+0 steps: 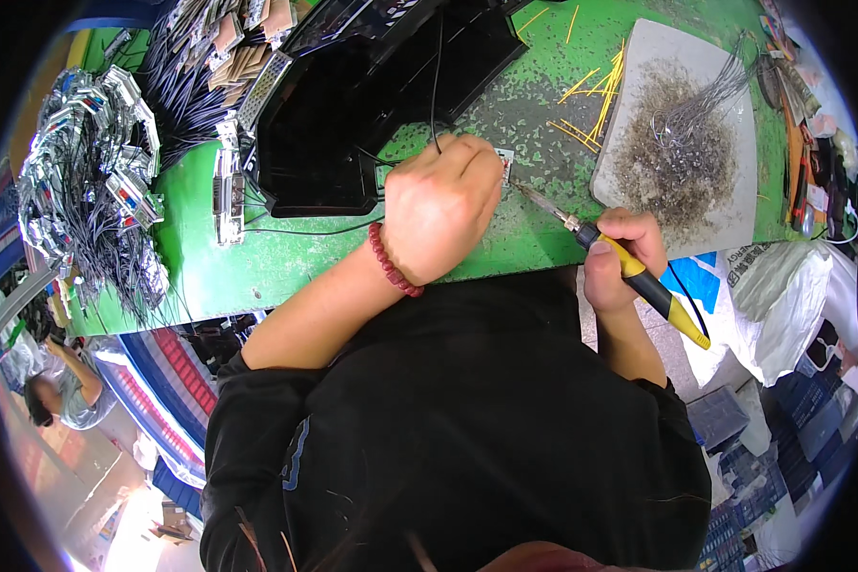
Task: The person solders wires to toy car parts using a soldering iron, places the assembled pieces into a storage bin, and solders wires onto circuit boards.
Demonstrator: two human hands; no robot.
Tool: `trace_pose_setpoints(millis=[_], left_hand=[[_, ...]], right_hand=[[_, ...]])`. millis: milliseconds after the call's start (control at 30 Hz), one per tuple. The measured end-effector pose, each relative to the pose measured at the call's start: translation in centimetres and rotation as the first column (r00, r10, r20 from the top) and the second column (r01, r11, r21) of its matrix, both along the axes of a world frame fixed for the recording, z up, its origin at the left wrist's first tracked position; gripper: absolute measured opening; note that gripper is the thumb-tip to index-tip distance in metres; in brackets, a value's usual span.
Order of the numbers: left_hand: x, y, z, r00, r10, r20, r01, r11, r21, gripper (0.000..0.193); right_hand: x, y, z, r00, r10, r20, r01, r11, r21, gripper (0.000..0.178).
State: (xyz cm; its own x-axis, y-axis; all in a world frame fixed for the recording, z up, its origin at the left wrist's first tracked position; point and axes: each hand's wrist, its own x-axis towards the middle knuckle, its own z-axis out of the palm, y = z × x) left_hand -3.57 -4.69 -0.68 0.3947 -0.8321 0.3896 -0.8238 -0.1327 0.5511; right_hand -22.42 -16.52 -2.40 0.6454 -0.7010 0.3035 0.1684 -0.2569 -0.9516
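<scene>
- In the head view, the near edge of the green worktop crossed the middle of the frame, just above the person's dark shirt.
- A black casing took up the upper middle, its lower corner close to the left wrist; a bundle of wired connectors crowded the upper left.
- A strip of scuffed green surface lay between the left hand and a grey mat at upper right, with yellow wires near the mat's left edge.
- The left hand bent over mid-frame, knuckles up and fingers curled; its fingertips were hidden, so I could not tell what its grip was clamped on.
- A small board showed just beside those fingers.
- The right hand, right of centre, had its grip closed round a yellow-and-black soldering iron, which slanted up-left, its tip near the board.
</scene>
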Motion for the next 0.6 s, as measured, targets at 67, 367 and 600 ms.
trace_pose_setpoints(millis=[67,367,600], left_hand=[[-0.04,-0.09,-0.09,1.0,0.007,0.003,-0.007,1.0,0.001,0.016],[0.26,-0.03,0.02,1.0,-0.026,-0.018,0.025,0.999,-0.028,0.016],[0.19,0.0,-0.07,0.999,-0.031,-0.022,0.03,0.999,-0.032,0.017]], right_hand=[[0.02,0.01,-0.04,1.0,-0.006,-0.002,0.006,1.0,-0.006,0.019],[0.07,-0.15,-0.08,0.999,0.029,-0.031,-0.03,0.999,-0.011,0.018],[0.12,0.14,-0.01,0.999,0.004,-0.038,-0.005,1.0,-0.014,0.016]])
